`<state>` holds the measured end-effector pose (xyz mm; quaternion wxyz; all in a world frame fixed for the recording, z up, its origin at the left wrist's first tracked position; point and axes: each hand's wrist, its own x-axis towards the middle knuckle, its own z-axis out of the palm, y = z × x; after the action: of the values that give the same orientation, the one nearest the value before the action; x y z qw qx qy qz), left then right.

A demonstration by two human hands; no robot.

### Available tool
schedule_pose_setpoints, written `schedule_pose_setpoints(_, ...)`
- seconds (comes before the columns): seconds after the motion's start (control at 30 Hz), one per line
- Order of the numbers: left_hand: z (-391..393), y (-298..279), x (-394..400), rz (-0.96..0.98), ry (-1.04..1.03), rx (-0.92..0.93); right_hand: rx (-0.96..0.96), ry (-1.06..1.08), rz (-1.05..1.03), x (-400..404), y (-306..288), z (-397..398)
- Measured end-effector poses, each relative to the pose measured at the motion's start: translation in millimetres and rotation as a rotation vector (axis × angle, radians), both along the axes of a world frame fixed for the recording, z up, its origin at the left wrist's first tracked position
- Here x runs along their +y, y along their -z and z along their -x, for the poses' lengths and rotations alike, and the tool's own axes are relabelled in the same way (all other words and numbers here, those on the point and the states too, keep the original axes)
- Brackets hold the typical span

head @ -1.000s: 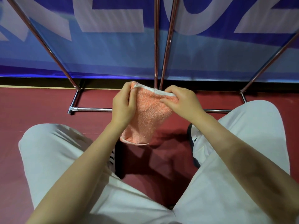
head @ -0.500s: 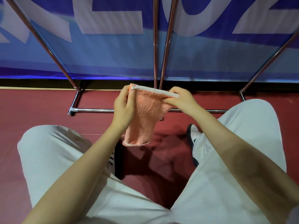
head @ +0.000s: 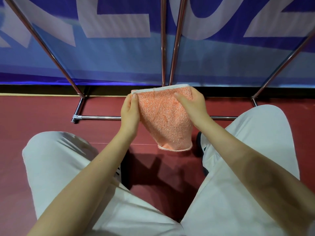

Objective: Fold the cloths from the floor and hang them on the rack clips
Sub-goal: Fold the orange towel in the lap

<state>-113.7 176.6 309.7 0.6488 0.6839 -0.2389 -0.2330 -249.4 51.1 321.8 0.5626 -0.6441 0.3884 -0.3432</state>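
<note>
Orange cloth (head: 164,116) held in the air above the floor (head: 42,116), before the rack (head: 162,48). Left hand (head: 130,110) and right hand (head: 194,106) each pinch a top corner. Advice: keep white hem taut, align corners before folding. Clips not visible.

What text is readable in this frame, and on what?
Blue fabric banner behind the chrome rack poles: big pale letters, cropped at the top edge; partial shapes like "L" and "O", no whole word readable.
Orange terry cloth held in both hands: no text.
Nothing else carries lettering.
</note>
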Motion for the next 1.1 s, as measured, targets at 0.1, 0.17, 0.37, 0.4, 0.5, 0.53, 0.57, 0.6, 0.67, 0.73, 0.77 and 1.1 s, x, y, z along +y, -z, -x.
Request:
schedule_pose_setpoints(0.1,1.5,-1.2,-5.0,-0.015,-0.005,0.071,-0.015,0.049,-0.025,-1.7,2.0,-2.2)
schedule_pose_setpoints(0.17,2.7,-2.8,-8.3,-0.036,0.038,0.123,-0.062,0.088,-0.108,-3.8,3.2,-5.6)
schedule_pose_setpoints(0.37,9.7,-12.6,-15.2,0.006,0.127,0.286,0.03,0.09,-0.189,-16.4,20.0,-14.5)
schedule_pose_setpoints(0.4,8.7,-13.9,-16.7,0.046,0.111,0.326,0.09,0.09,-0.17,-17.1,26.4,-16.9)
schedule_pose_setpoints(0.5,5.7,-17.2,-21.1,0.131,0.033,0.456,0.236,0.128,-0.203,-13.0,53.0,-16.4)
schedule_pose_setpoints(0.53,5.2,-19.5,-22.5,0.152,0.014,0.489,0.3,0.122,-0.23,-9.0,63.5,-13.1)
schedule_pose_setpoints(0.57,4.3,-21.8,-23.3,0.178,0.006,0.511,0.36,0.098,-0.281,-2.8,73.0,-9.2)
schedule_pose_setpoints(0.6,4.3,-24.8,-23.7,0.209,0.005,0.524,0.413,0.058,-0.37,4.8,81.5,-6.3)
schedule_pose_setpoints(0.67,5.2,-29.6,-23.6,0.269,0.005,0.541,0.466,-0.024,-0.581,20.4,94.4,-3.9)
schedule_pose_setpoints(0.73,6.1,-33.2,-23.1,0.322,0.0,0.553,0.435,-0.031,-0.702,32.1,105.0,-5.2)
schedule_pose_setpoints(0.77,5.7,-34.5,-22.9,0.344,0.003,0.554,0.398,-0.009,-0.747,36.8,109.9,-6.4)
schedule_pose_setpoints(1.1,3.5,-39.5,-27.0,0.368,-0.012,0.598,-0.012,0.044,-1.288,46.2,118.0,-17.0)
